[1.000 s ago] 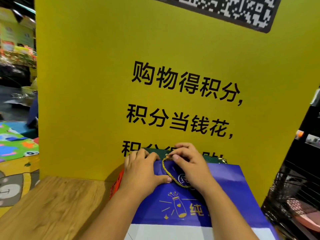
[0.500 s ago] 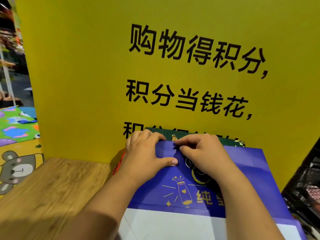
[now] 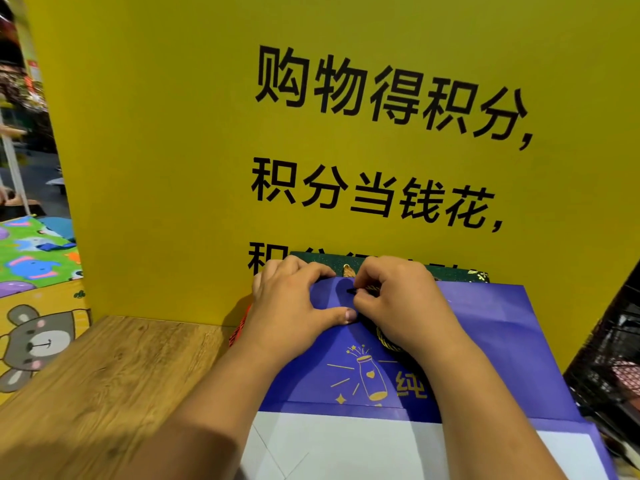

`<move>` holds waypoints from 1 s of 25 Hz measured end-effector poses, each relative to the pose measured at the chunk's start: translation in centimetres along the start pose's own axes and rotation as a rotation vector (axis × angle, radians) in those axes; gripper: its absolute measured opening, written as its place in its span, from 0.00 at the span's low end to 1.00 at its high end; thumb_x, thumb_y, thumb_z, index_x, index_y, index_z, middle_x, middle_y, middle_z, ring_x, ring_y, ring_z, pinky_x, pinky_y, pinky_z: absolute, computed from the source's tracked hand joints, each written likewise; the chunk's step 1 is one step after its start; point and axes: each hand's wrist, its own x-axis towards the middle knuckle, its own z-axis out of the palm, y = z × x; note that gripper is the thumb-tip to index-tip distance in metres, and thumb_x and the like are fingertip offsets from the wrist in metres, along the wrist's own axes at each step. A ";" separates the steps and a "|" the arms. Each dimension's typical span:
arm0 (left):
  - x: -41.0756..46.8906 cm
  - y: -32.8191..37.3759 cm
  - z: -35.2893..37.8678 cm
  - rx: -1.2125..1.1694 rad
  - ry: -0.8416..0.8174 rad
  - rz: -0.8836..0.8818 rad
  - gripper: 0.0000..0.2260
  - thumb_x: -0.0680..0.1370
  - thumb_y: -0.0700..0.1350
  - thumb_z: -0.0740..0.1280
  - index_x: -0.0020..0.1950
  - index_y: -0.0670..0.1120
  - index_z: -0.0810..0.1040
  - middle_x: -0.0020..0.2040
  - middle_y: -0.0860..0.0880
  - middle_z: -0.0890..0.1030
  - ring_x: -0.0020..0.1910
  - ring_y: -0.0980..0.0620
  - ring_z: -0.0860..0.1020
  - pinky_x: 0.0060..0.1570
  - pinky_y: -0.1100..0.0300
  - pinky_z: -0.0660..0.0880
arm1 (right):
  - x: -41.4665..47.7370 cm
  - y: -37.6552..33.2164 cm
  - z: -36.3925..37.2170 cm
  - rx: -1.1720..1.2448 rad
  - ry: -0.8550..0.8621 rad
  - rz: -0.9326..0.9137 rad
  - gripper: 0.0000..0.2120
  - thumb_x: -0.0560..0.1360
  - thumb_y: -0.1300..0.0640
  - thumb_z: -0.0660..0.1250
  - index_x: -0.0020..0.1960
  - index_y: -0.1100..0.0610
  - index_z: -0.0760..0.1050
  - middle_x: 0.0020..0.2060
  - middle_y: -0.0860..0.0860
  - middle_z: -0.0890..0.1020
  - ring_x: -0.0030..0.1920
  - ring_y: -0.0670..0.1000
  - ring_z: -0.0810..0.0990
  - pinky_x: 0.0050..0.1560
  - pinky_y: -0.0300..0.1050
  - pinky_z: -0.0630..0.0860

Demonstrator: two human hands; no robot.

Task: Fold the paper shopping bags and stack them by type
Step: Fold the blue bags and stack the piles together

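While the purple paper bag (image 3: pixel 502 334) is flattened by the spread left hand (image 3: pixel 294 306), its cord handle (image 3: pixel 383 339) is pinched in the right hand (image 3: pixel 398 303). Cord to be tucked flat, untwisted.

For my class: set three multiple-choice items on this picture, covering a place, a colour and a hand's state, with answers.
1. Where does the green bag show? A. On the floor. B. Just past the blue bag's far edge. C. On a chair.
2. What colour is the board? A. Yellow. B. White. C. Red.
3. What is the right hand doing? A. Hanging idle. B. Lying flat. C. Pinching the cord handle.
Answers: B, a green strip shows there; A, plainly yellow; C, its fingers pinch the cord.
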 end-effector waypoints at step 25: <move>0.1 -0.1 0.1 -0.112 0.150 -0.009 0.09 0.76 0.52 0.71 0.56 0.59 0.81 0.50 0.58 0.77 0.56 0.55 0.68 0.59 0.58 0.60 | 0.0 -1.2 0.1 -0.065 -0.131 0.091 0.07 0.77 0.50 0.67 0.50 0.51 0.81 0.46 0.48 0.83 0.50 0.51 0.78 0.52 0.50 0.76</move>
